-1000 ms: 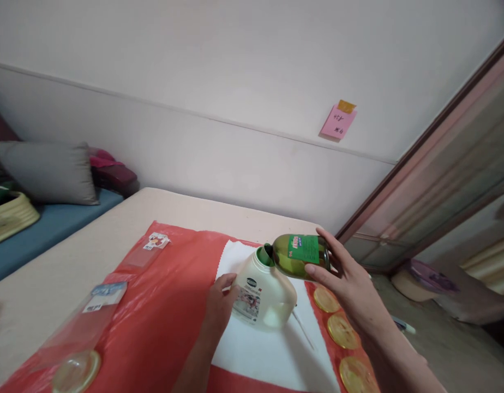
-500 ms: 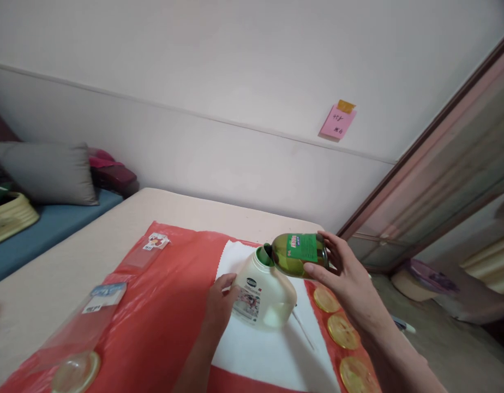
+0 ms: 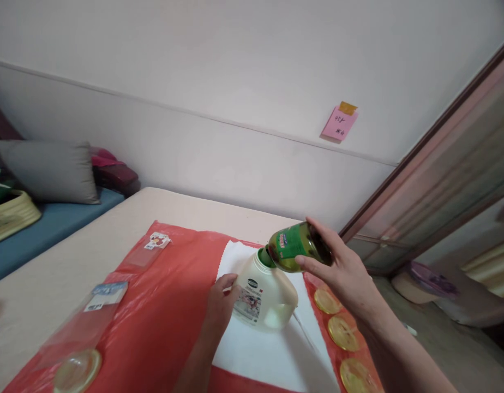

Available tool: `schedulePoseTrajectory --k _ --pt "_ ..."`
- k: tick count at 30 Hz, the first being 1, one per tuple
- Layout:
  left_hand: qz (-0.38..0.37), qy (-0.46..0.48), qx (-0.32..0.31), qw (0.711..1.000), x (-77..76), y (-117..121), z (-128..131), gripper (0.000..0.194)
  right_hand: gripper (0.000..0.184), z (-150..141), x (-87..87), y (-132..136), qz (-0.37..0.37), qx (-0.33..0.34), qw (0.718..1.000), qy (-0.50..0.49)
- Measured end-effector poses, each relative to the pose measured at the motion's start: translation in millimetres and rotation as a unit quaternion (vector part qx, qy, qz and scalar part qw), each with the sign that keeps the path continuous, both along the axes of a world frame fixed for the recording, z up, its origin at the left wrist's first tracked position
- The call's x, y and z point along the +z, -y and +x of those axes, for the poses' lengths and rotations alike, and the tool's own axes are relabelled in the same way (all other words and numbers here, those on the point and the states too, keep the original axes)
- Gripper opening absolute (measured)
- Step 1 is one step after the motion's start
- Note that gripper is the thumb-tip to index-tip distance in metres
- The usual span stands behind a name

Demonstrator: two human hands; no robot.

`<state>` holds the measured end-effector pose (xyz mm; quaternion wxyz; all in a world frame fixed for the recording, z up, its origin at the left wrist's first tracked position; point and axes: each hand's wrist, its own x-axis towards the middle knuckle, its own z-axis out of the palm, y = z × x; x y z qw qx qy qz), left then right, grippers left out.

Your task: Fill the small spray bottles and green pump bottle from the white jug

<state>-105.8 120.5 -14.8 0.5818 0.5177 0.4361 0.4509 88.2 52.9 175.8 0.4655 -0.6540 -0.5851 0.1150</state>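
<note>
My right hand (image 3: 331,259) is wrapped round the lower end of a see-through green bottle (image 3: 291,245) with a green label. The bottle is tilted, its mouth down and to the left at a green funnel-like piece (image 3: 265,257) in the neck of a pale jug (image 3: 276,297). Whether liquid runs out is hidden. Fingers of my left hand (image 3: 222,299) grip the jug's left side, beside its printed label. The jug stands upright on a white cloth (image 3: 252,357). A thin rod (image 3: 304,329) lies to its right.
Under the cloth is a red plastic sheet (image 3: 170,305) on a beige-covered surface (image 3: 186,204). Several gold-rimmed round dishes (image 3: 343,332) lie at right, another round dish (image 3: 77,372) at front left. Clear packets (image 3: 107,295) lie at left. A wall (image 3: 219,158) rises behind.
My right hand has raised the bottle's base and tipped it more steeply, turning it so the label shifts left. My left hand and the jug have stayed in place.
</note>
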Motion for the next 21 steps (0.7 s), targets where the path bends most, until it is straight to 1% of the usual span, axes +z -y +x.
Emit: schedulePoseTrajectory --k 3,7,14,21 --pt "0.003 -0.005 0.006 1.000 0.7 -0.2 0.1 0.028 0.076 -2.2 5.5 -4.3 0.014 0.017 0.999 0.050" --pt "0.006 -0.008 0.008 1.000 0.3 -0.2 -0.1 0.027 0.075 -1.9 8.4 -7.5 0.010 0.035 0.995 0.090" --pt "0.005 -0.012 0.011 1.000 -4.2 -1.2 0.3 0.027 0.074 -0.8 8.5 -8.1 0.008 0.046 0.993 0.106" --pt "0.006 -0.005 0.009 1.000 -2.2 0.1 0.7 0.028 0.074 -1.0 13.2 -12.3 -0.001 0.067 0.990 0.125"
